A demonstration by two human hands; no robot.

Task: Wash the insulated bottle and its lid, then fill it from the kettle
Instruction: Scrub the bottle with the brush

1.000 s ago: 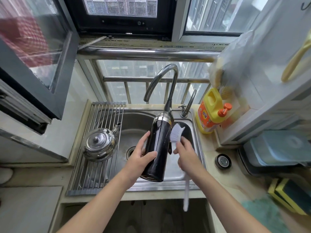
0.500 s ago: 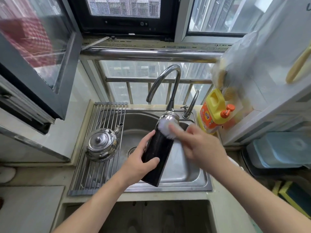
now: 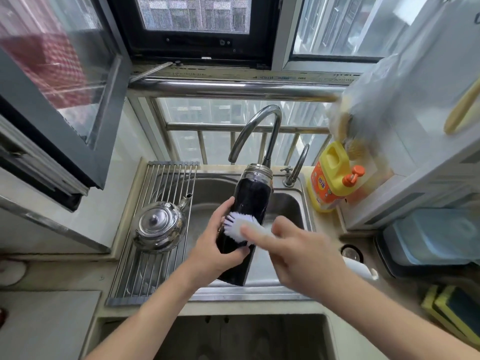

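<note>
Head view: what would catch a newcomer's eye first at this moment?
The black insulated bottle, lidless and tilted over the sink, is gripped low by the left hand, while the right hand holds a white brush against its side. To the left, a shiny steel kettle sits on the drying rack. A yellow detergent bottle stands beyond the sink's right edge.

- A single view is supplied, taken from head height at the counter's front edge.
- The lens is aimed forward and steeply down onto the sink (image 3: 259, 292); the window (image 3: 194, 14) is caught along the top.
- Wide-angle bending is noted toward the borders.
- Range is close: both forearms are brought in from the bottom edge, with the left hand (image 3: 215, 250) and right hand (image 3: 306, 255) framed near centre at the bottle (image 3: 253, 193) and brush (image 3: 237, 224).
</note>
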